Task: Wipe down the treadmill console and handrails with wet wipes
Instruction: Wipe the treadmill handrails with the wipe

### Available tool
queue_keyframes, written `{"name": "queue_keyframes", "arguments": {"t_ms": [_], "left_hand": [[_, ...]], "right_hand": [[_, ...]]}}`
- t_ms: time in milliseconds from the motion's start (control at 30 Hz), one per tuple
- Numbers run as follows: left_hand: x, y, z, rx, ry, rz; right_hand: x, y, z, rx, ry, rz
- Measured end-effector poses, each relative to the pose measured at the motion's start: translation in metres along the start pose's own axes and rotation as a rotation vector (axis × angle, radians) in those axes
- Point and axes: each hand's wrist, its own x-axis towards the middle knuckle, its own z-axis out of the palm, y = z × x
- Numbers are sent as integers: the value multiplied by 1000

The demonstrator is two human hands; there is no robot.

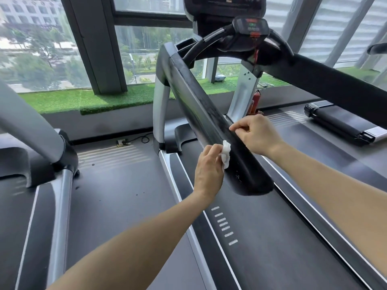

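1. Wipe first: your left hand (208, 168) grips a small crumpled white wet wipe (226, 153), fingers curled round it, and holds it against the outer side of the long black padded left handrail (209, 114) of the treadmill, near the rail's lower, rounded end.
2. Your right hand (256, 133) rests on top of that same handrail just above the wipe, fingers curled, with fingertips (232, 128) and thumb pinched together on the rail's surface; you cannot tell whether anything sits between them.
3. Your two hands are close together but not touching.
4. You can see wet-looking streaks on the handrail's upper face and small white flecks near its lower end.
5. Farther up, the small black control console (250, 28) with red and green lit markings sits at the centre of the curved black front bar (201, 47), well apart from both hands.
6. Below your arms runs the dark treadmill belt (261, 237).
7. Beyond, a strip of green artificial turf (83, 99) lines the window sill.
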Motion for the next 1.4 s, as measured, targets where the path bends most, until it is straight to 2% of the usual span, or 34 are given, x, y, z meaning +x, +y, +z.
{"name": "queue_keyframes", "arguments": {"t_ms": [333,467,533,667,767,867,1033,1167,1400], "left_hand": [[-65,32,7,29,-116,90],[-77,32,-2,-38,-272,92],[-69,36,-10,-138,-244,-31],[-27,52,-41,-613,-89,-423],[0,53,-64,-871,-22,-519],[15,47,-84,-1005,-21,-541],[42,21,-108,-997,-86,-578],[83,-12,-119,-830,-144,-610],[155,-87,-125,-737,-20,-664]], "right_hand": [[-47,7,-9,27,0,102],[-53,2,-14,12,-1,93],[-51,-2,-17,22,1,97],[-47,-18,-14,126,-11,63],[-43,-41,-5,220,-149,-53],[-30,-60,9,157,-229,-208],[7,-80,27,44,-214,-286],[55,-86,43,-45,-203,-261],[158,-97,89,-256,-238,-297]]}}
